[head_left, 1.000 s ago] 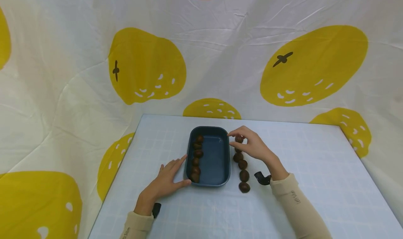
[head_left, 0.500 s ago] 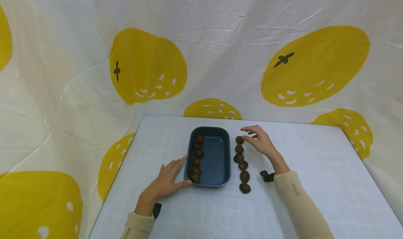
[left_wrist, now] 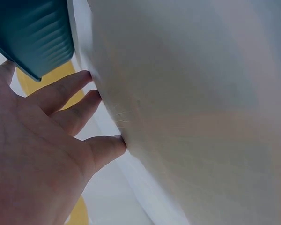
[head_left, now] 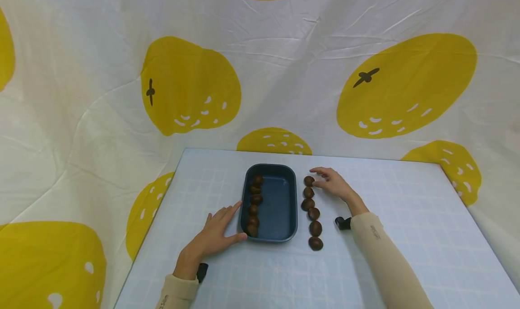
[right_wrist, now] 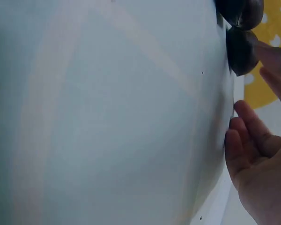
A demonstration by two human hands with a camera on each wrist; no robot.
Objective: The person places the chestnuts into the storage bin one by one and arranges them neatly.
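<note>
A dark blue rectangular tray (head_left: 277, 209) sits mid-table, with a column of several chestnuts (head_left: 253, 209) along its inner left side. My left hand (head_left: 214, 234) lies spread beside it, index fingertip and thumb tip at the tray's left wall. In the left wrist view, other fingertips of that hand (left_wrist: 51, 131) rest on the cloth. Right of the tray, several more chestnuts (head_left: 313, 214) form a second column on the table. At its far end, my right hand (head_left: 335, 184) has its thumb against the top chestnut (head_left: 309, 181), its index finger extended just beyond.
A pale blue checked cloth (head_left: 406, 218) covers the table. Behind it hangs a white curtain (head_left: 284, 83) with large yellow fruit prints. Small black devices (head_left: 343, 223) are worn at both wrists.
My right hand has shifted right from between the tray and the chestnut column, then come down slightly at the top chestnut. Left hand, tray and chestnuts stay in place.
</note>
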